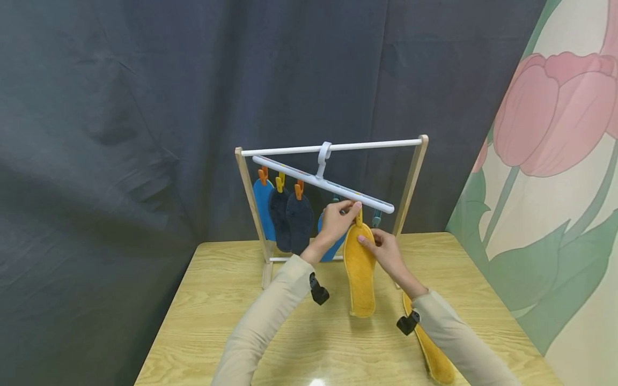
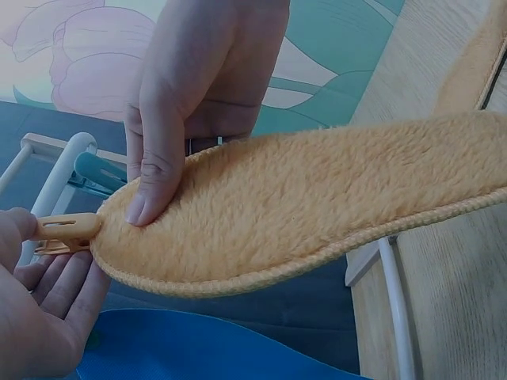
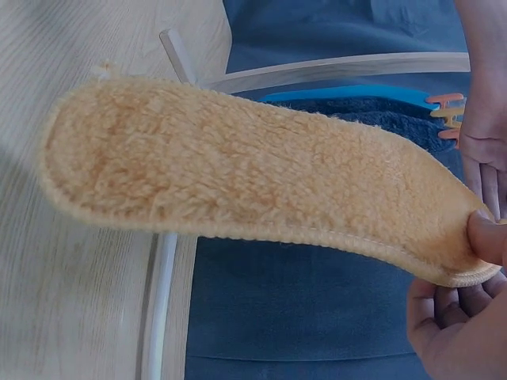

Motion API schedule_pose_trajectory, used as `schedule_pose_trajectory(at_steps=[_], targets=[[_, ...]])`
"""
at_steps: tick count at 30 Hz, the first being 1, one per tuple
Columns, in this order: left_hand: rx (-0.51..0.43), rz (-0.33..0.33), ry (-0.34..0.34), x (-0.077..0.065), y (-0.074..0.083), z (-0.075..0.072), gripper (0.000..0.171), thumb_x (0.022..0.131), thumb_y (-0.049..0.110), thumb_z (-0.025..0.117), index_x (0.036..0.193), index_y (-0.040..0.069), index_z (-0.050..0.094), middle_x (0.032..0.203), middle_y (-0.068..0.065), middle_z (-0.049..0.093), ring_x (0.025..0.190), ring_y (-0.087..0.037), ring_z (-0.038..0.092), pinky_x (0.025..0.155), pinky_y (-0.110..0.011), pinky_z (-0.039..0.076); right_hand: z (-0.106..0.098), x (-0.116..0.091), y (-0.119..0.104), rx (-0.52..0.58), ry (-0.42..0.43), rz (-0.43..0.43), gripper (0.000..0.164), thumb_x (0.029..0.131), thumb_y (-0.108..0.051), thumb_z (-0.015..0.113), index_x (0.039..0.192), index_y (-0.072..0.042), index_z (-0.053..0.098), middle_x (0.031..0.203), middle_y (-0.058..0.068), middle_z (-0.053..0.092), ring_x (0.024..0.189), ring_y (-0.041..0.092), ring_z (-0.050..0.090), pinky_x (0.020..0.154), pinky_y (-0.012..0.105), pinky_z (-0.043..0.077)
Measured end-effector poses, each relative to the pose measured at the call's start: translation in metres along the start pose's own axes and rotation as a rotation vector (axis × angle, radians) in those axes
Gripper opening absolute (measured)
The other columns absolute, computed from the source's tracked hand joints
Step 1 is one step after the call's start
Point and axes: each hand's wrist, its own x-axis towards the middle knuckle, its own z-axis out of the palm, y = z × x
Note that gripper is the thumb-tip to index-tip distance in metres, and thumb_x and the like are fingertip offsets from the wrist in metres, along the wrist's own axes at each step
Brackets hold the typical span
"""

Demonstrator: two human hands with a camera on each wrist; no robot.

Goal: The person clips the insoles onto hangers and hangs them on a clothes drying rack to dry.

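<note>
A yellow fuzzy insole (image 1: 361, 279) hangs upright below the right half of a white clip hanger (image 1: 333, 186). My left hand (image 1: 334, 221) pinches a yellow clothespin (image 2: 70, 227) between thumb and fingers at the insole's top end. The pin's nose meets the insole's edge in the left wrist view. My right hand (image 1: 388, 254) pinches the insole just below that end, thumb on the fuzzy face and fingers behind. In the right wrist view the insole's free end (image 3: 119, 158) sticks out over the table.
Blue (image 1: 263, 209) and dark navy (image 1: 299, 222) insoles hang from clips at the hanger's left. Another blue insole (image 1: 333, 249) hangs behind my left hand. A teal clip (image 1: 376, 219) is at the right end. A wooden rack (image 1: 412, 182) holds the hanger. A second yellow insole (image 1: 436, 359) lies under my right forearm.
</note>
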Motion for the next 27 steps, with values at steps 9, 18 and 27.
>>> schedule_pose_trajectory(at_steps=[9,18,27], targets=[[0.032,0.005,0.006,0.0,0.001,-0.001,0.029,0.086,0.037,0.056,0.099,0.014,0.068,0.077,0.005,0.062,0.066,-0.009,0.06,0.057,-0.02,0.05,0.001,0.002,-0.003,0.058,-0.011,0.043,0.03,0.083,-0.022,0.062,0.099,0.003,0.062,0.083,0.017,0.064,0.064,0.02,0.06,0.052,0.026,0.048],[0.07,0.002,0.021,0.001,0.0,0.001,0.027,0.085,0.038,0.056,0.094,0.016,0.069,0.076,0.008,0.062,0.064,-0.007,0.058,0.055,-0.02,0.048,0.0,-0.002,-0.029,0.092,-0.003,0.044,0.025,0.084,-0.01,0.06,0.099,0.01,0.059,0.084,0.025,0.062,0.066,0.034,0.059,0.051,0.03,0.049],[0.088,-0.014,0.02,0.0,-0.001,0.0,0.031,0.085,0.043,0.054,0.098,0.019,0.068,0.078,0.008,0.061,0.063,-0.007,0.053,0.051,-0.022,0.043,0.001,-0.001,-0.031,0.086,0.003,0.051,0.025,0.084,-0.013,0.06,0.099,0.008,0.059,0.083,0.023,0.062,0.066,0.032,0.058,0.051,0.03,0.049]])
